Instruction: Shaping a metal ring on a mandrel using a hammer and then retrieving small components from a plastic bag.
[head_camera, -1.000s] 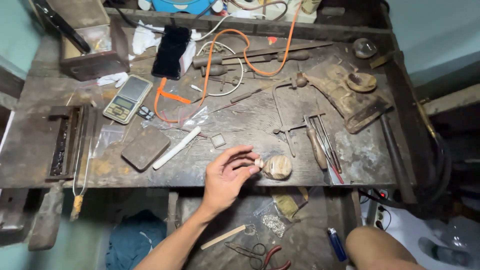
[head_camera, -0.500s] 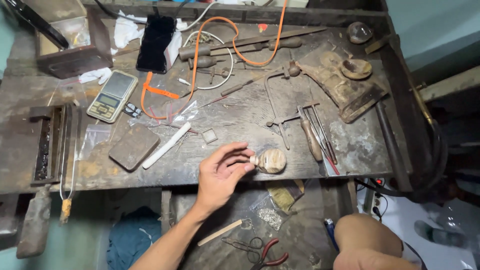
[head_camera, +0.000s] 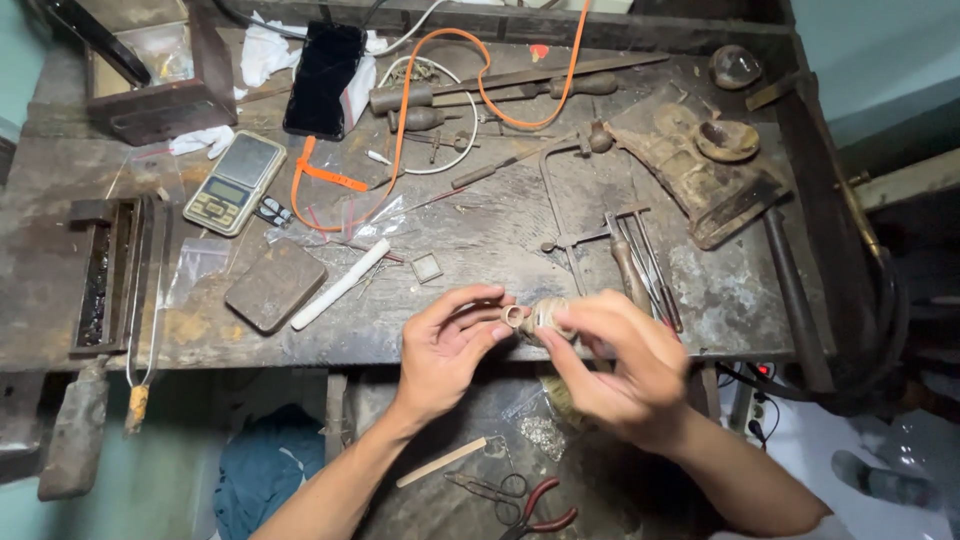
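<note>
Worn workbench (head_camera: 470, 250), perhaps tool-strewn

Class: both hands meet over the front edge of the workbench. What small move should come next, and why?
Probably steady the small ring with the left hand, since its fingertips pinch it right against the pale lump that the right hand cups, over the bench's edge.

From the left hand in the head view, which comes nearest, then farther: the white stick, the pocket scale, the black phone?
1. White stick, just up-left of the left hand.
2. Pocket scale, farther left on the bench.
3. Black phone, at the back.
</note>
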